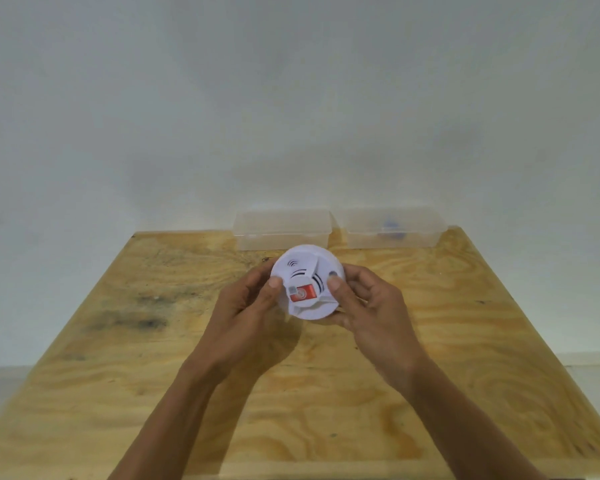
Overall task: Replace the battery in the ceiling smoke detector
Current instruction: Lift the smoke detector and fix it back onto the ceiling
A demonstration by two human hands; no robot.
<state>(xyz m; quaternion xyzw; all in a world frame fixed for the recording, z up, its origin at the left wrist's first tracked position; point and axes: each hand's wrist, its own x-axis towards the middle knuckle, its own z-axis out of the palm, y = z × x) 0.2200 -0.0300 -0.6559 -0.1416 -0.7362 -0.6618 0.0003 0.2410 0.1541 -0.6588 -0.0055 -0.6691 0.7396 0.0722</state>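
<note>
A round white smoke detector (303, 268) is held above the plywood table (153, 341), its face tilted toward me. It shows black vent slots, a small sound symbol and a red sticker (303, 293). My left hand (246, 306) grips its left edge, thumb laid on the face. My right hand (364, 306) grips the right edge, thumb pressed near a grey button (332, 273). No battery shows outside the detector.
Two clear plastic boxes stand at the table's far edge against the white wall: the left box (281, 230) looks empty, the right box (392, 228) holds a small blue thing. Dark smudges mark the table's left half.
</note>
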